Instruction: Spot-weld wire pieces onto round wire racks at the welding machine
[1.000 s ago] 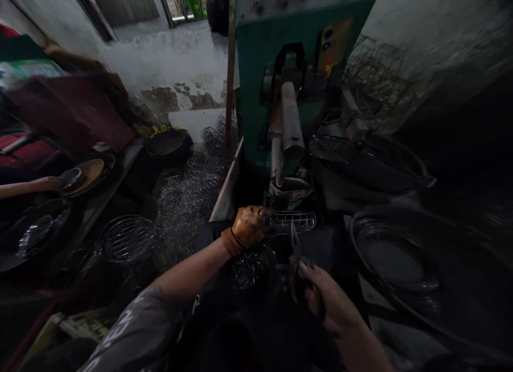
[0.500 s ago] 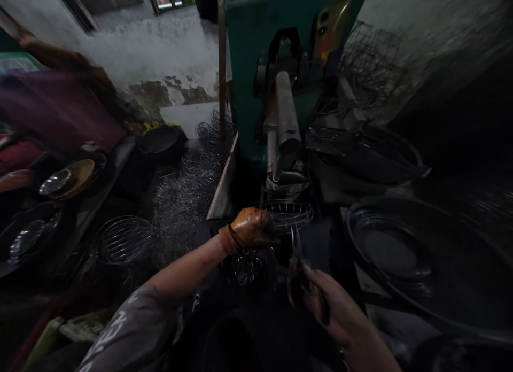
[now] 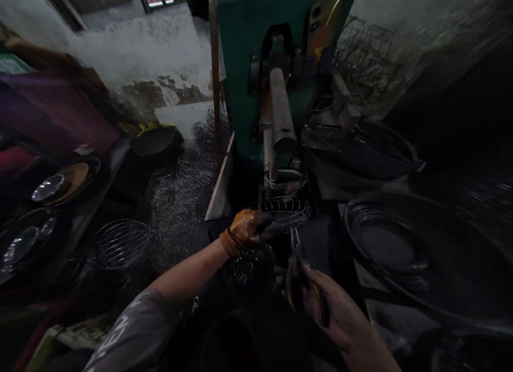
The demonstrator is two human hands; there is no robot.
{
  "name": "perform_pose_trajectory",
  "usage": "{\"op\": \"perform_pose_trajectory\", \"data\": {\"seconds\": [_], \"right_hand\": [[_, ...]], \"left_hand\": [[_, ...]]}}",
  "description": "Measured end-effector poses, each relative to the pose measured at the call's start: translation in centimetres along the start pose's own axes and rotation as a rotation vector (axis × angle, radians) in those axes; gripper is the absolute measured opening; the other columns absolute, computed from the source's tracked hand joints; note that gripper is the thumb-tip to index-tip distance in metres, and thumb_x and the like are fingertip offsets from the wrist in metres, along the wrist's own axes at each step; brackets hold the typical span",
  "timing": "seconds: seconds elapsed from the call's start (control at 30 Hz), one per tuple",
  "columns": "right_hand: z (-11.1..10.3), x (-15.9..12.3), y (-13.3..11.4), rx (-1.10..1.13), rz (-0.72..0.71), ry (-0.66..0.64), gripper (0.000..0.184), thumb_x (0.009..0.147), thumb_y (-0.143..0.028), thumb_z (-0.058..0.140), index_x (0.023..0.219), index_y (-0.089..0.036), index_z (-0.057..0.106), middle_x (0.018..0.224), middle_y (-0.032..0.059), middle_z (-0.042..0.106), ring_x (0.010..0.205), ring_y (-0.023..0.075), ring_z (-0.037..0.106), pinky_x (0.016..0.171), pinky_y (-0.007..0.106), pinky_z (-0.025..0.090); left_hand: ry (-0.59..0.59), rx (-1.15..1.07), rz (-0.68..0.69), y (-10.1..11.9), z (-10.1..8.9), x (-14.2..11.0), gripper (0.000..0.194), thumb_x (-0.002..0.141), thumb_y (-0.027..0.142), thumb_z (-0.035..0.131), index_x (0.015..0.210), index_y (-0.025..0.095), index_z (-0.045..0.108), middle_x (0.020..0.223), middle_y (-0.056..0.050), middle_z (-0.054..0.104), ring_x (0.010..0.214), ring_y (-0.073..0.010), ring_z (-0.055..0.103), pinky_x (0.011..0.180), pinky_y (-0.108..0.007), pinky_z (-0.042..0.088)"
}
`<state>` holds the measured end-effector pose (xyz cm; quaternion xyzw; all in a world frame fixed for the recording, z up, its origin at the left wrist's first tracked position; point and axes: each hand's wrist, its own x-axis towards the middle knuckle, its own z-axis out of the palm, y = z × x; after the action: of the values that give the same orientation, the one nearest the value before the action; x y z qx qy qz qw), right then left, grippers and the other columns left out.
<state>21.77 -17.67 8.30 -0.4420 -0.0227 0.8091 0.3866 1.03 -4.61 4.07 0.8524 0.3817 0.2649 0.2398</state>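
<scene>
Wire frame (image 3: 295, 210), rounded — left hand (image 3: 248, 227), gloved, grips it; right hand (image 3: 325, 294) clasps tapered pliers (image 3: 296, 254).

Lettering at the workplace. Left sleeve (image 3: 130, 326): large white capitals, partly lost in folds; an E and an N seem legible, the full word does not. Green machine (image 3: 242, 88): a small pale marking low on the front, too faint to read. Pale label (image 3: 15, 66) at far left: print blurred, illegible.
</scene>
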Motion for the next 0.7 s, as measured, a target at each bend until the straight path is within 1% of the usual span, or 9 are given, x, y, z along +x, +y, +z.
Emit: {"op": "perform_pose_trajectory", "data": {"seconds": [0.1, 0.27, 0.4, 0.5, 0.57, 0.7], "right_hand": [[-0.1, 0.2, -0.1, 0.012, 0.004, -0.009, 0.031, 0.069, -0.032, 0.092, 0.093, -0.018, 0.079, 0.094, 0.0082, 0.081, 0.087, 0.0248, 0.078, 0.074, 0.031, 0.063], [-0.3, 0.8, -0.1, 0.069, -0.017, 0.011, 0.030, 0.069, -0.029, 0.092, 0.090, -0.016, 0.076, 0.085, 0.0072, 0.080, 0.072, 0.0228, 0.075, 0.064, 0.032, 0.062], [0.0, 0.9, 0.3, 0.127, -0.017, 0.002, 0.027, 0.072, -0.029, 0.090, 0.090, -0.016, 0.077, 0.084, 0.0067, 0.078, 0.070, 0.0210, 0.074, 0.063, 0.032, 0.061], [0.5, 0.8, 0.7, 0.193, -0.001, -0.030, 0.023, 0.070, -0.029, 0.090, 0.083, -0.017, 0.076, 0.078, 0.0040, 0.076, 0.067, 0.0193, 0.072, 0.062, 0.031, 0.060], [0.8, 0.6, 0.6, 0.214, 0.024, -0.040, 0.024, 0.068, -0.030, 0.091, 0.081, -0.018, 0.075, 0.076, 0.0035, 0.075, 0.067, 0.0184, 0.071, 0.062, 0.029, 0.059], [0.8, 0.4, -0.1, 0.123, 0.027, 0.038, 0.028, 0.064, -0.028, 0.094, 0.081, -0.016, 0.076, 0.076, 0.0061, 0.076, 0.065, 0.0199, 0.071, 0.059, 0.028, 0.058]], "left_hand": [[0.029, 0.018, 0.031, -0.4, 0.3, -0.1, 0.034, 0.089, 0.046, 0.054, 0.091, 0.018, 0.074, 0.077, -0.007, 0.073, 0.070, -0.0207, 0.068, 0.067, -0.030, 0.049], [0.076, -0.001, 0.100, -0.6, 0.6, -0.3, 0.033, 0.090, 0.045, 0.054, 0.077, 0.017, 0.067, 0.065, -0.004, 0.065, 0.059, -0.0155, 0.058, 0.059, -0.027, 0.040], [0.101, -0.006, 0.119, -0.6, 0.8, -0.4, 0.034, 0.092, 0.043, 0.053, 0.073, 0.017, 0.064, 0.062, -0.003, 0.061, 0.057, -0.0141, 0.055, 0.058, -0.027, 0.037], [0.116, -0.033, 0.147, -0.7, 1.1, -0.4, 0.036, 0.093, 0.045, 0.051, 0.071, 0.018, 0.061, 0.062, -0.003, 0.059, 0.056, -0.0141, 0.054, 0.058, -0.027, 0.037], [0.133, -0.051, 0.148, -0.8, 1.3, -0.3, 0.036, 0.094, 0.044, 0.050, 0.070, 0.018, 0.059, 0.061, -0.002, 0.058, 0.055, -0.0132, 0.052, 0.057, -0.026, 0.036], [0.093, -0.088, 0.132, -1.0, 1.4, -0.3, 0.032, 0.092, 0.041, 0.053, 0.070, 0.018, 0.058, 0.061, -0.001, 0.057, 0.055, -0.0119, 0.051, 0.057, -0.025, 0.036]]}}
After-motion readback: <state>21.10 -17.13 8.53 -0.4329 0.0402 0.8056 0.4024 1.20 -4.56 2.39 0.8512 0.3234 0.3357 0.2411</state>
